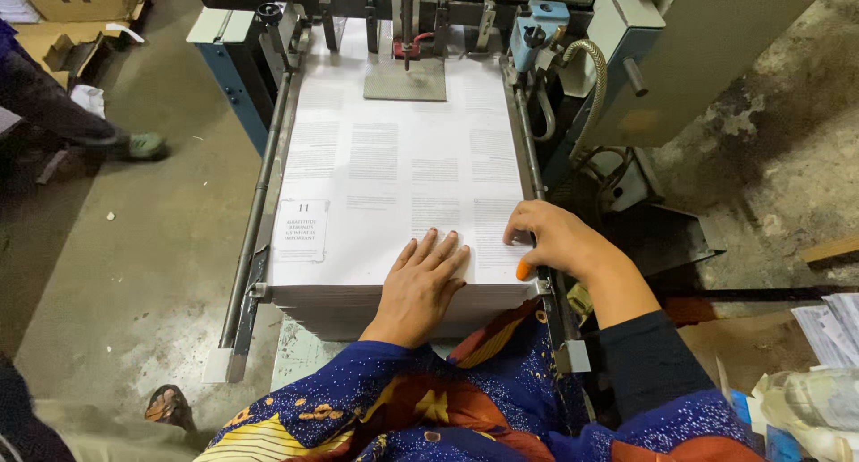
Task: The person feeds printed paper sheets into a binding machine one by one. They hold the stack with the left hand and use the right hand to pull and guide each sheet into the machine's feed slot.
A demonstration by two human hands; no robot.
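A thick stack of printed white sheets lies on the feed table of a printing machine. My left hand rests flat, fingers spread, on the top sheet near the stack's near edge. My right hand curls over the stack's right near corner, fingers on the top sheet. An orange rubber tip covers its thumb. Neither hand grips anything.
Metal side rails run along both sides of the stack. A metal plate and suction fittings sit at the far end. Another person's leg and shoe are at the left, cardboard boxes beyond, loose paper at the right.
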